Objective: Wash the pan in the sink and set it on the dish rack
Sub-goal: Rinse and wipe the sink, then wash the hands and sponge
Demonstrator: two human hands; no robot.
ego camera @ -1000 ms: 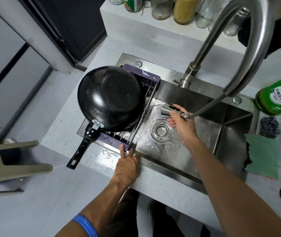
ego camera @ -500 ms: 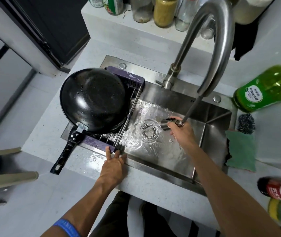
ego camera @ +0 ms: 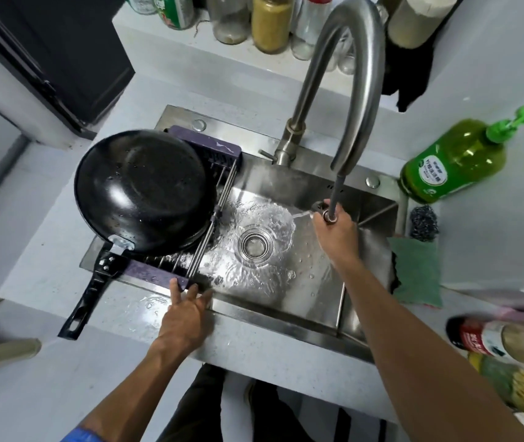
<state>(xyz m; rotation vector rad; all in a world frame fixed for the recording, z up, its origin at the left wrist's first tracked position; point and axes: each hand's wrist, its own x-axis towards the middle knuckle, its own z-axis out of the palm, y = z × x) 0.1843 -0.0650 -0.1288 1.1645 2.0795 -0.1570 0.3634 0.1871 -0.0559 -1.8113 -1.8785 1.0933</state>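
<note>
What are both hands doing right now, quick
Left hand: open, straight fingers resting on the near end of the dish rack.
Right hand: closed around the pull-out sprayer head, which is spraying water into the sink.

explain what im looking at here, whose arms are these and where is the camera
There is no machine here: these are a person's two bare arms, filmed by a wide-angle camera worn on their head, looking down at a kitchen sink. The right hand grips the pull-out faucet head on its hose and sprays water into the basin toward the drain. The left hand rests with straight fingers on the sink's near edge, touching the purple rack that sits across the sink's left side. A black pan lies upside down on that rack, wet, its handle sticking out over the counter. To the right are a green soap bottle, a steel scrubber and a green cloth.
</note>
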